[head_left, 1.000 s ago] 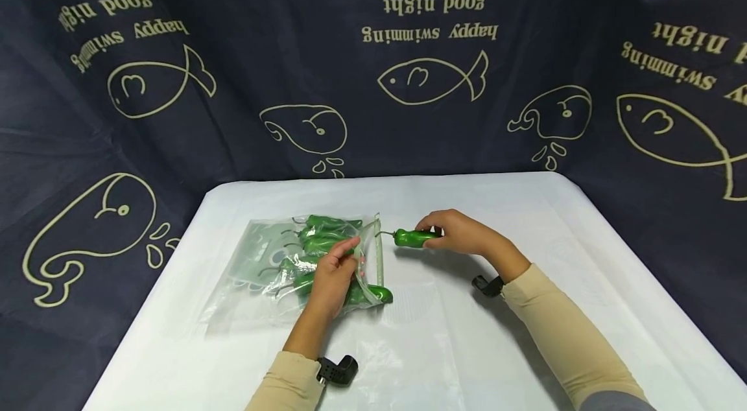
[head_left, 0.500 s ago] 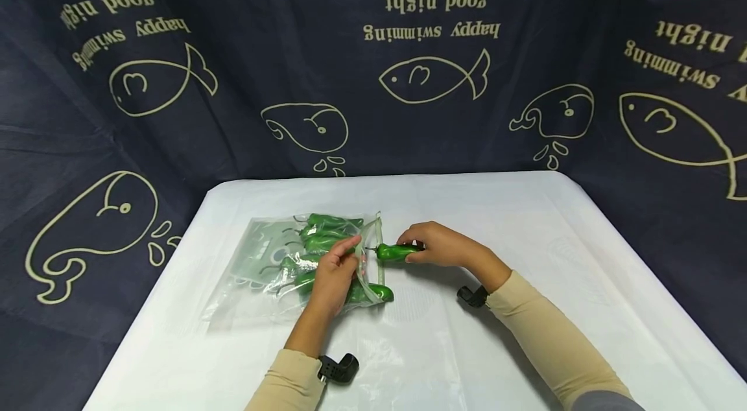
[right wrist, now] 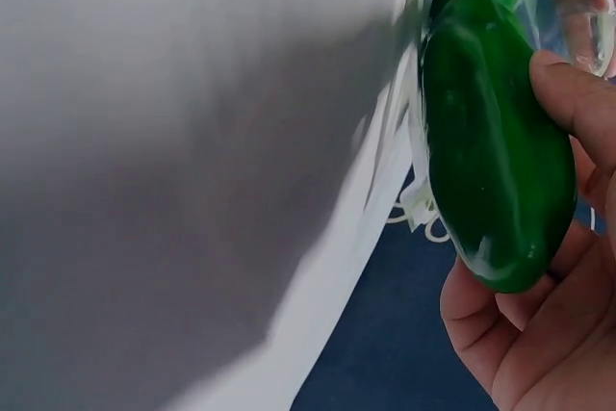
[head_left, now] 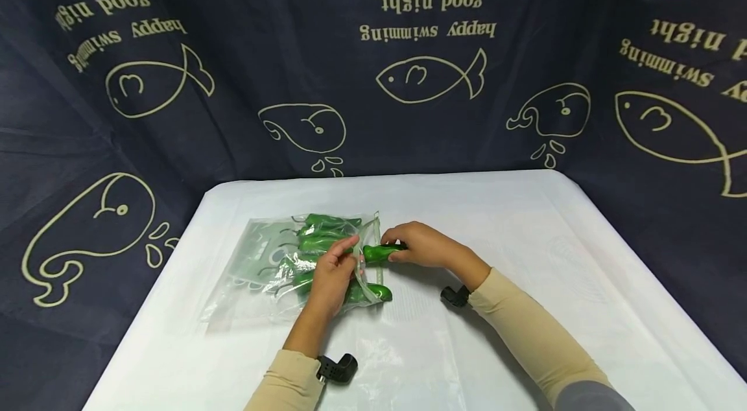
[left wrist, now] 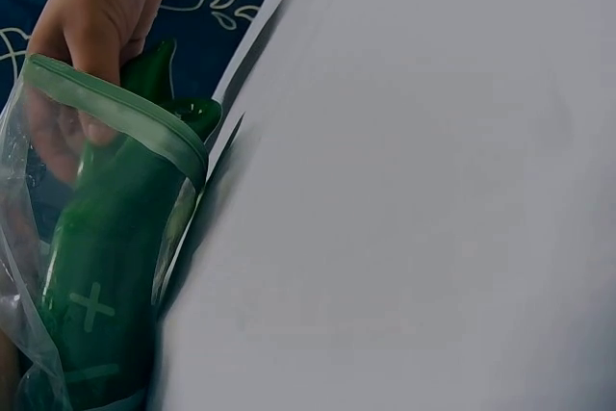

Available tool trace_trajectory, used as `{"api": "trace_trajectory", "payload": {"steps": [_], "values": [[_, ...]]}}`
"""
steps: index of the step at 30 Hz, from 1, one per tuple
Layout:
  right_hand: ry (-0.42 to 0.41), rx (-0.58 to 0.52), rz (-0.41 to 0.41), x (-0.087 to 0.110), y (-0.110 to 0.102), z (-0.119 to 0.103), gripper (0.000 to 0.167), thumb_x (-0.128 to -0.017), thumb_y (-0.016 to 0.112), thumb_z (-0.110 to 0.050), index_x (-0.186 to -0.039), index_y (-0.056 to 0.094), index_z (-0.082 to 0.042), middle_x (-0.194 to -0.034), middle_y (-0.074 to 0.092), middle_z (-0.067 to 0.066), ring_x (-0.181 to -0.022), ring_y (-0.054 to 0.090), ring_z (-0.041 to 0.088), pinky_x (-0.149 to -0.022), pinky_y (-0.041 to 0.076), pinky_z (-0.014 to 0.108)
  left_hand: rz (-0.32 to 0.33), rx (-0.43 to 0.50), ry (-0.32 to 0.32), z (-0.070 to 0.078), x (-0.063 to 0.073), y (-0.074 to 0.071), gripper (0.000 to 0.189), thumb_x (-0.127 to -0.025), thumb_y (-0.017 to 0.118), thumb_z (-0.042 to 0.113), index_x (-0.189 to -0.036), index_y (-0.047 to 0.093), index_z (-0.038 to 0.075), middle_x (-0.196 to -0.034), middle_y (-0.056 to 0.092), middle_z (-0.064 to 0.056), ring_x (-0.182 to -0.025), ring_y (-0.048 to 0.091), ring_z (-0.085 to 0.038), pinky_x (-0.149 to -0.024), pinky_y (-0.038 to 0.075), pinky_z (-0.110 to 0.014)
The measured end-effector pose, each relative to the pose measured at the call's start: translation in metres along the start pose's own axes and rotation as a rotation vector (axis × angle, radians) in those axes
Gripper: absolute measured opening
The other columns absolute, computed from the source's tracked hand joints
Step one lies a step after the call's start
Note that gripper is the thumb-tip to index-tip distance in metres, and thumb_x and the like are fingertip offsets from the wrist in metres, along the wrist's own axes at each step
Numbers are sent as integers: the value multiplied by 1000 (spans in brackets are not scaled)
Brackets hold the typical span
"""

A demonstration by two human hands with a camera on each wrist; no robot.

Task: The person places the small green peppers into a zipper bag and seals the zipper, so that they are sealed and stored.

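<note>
A clear zip bag (head_left: 236, 271) lies flat on the table, its mouth facing right. Several green peppers (head_left: 327, 223) show inside through the plastic, stems pointing left. One more green pepper (head_left: 376, 293) sticks its blunt end out at the near corner of the mouth. My left hand (head_left: 332, 278) grips the bag's upper edge and lifts it. With thumb and fingers my right hand (head_left: 423, 244) holds another green pepper (right wrist: 496, 141) by its blunt end; the stem end is inside the mouth, hidden behind the plastic. The bag's green zip strip (left wrist: 115, 108) crosses the left wrist view.
A white-covered table (head_left: 525, 223) spreads under everything, with a clear plastic sheet on its near middle part. A dark blue curtain (head_left: 373, 139) printed with fish and whales hangs behind. Each wrist carries a black camera (head_left: 338, 369).
My right hand has moved left with the pepper, from beside the bag to its mouth, and the stem end has gone in. My left hand has stayed at the bag's edge.
</note>
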State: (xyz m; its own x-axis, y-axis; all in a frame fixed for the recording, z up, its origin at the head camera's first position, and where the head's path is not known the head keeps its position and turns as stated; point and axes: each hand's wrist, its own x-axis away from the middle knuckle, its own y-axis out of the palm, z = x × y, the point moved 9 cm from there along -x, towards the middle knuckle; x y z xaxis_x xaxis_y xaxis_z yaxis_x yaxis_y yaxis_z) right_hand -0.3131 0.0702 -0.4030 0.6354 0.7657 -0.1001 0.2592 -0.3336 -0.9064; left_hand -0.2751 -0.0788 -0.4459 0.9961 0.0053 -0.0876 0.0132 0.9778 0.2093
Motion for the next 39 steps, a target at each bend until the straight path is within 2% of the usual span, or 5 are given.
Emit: {"api": "trace_trajectory", "payload": {"steps": [7, 22, 29, 34, 39], "values": [[-9, -14, 24, -5, 2, -4, 17, -92, 72, -19, -108, 71, -16, -100, 67, -6, -84, 59, 7, -75, 50, 31, 4, -32, 17, 3, 0, 0, 43, -91, 50, -12, -133, 57, -8, -138, 48, -16, -84, 59, -11, -62, 48, -18], [-8, 26, 8, -19, 17, -16, 15, -90, 75, -19, -97, 62, -16, -92, 59, -7, -77, 53, 13, -69, 44, 29, 5, -24, -8, 1, 1, 0, 43, -92, 50, -11, -134, 58, -5, -133, 52, -15, -84, 59, -13, -62, 49, -18], [-17, 29, 10, -24, 20, -19, 17, -89, 75, -19, -99, 62, -14, -94, 61, -5, -81, 56, 14, -72, 46, 30, -3, -8, -11, 0, 1, -1, 43, -92, 50, -11, -134, 58, -5, -134, 51, -13, -87, 60, -14, -64, 51, -19], [-11, -33, -21, -21, 21, -16, 15, -90, 74, -14, -102, 64, -13, -96, 61, -4, -82, 55, 15, -73, 45, 30, -2, -9, -9, 0, 1, 0, 43, -92, 50, -11, -134, 58, -5, -134, 51, -14, -86, 59, -13, -63, 50, -18], [-23, -101, -72, -14, 22, -14, 26, -90, 68, -6, -115, 66, -11, -109, 63, 0, -92, 57, 16, -81, 49, 34, 12, -17, -8, 1, 0, -1, 43, -91, 51, -12, -132, 59, -5, -134, 51, -14, -85, 59, -12, -63, 51, -18]]}}
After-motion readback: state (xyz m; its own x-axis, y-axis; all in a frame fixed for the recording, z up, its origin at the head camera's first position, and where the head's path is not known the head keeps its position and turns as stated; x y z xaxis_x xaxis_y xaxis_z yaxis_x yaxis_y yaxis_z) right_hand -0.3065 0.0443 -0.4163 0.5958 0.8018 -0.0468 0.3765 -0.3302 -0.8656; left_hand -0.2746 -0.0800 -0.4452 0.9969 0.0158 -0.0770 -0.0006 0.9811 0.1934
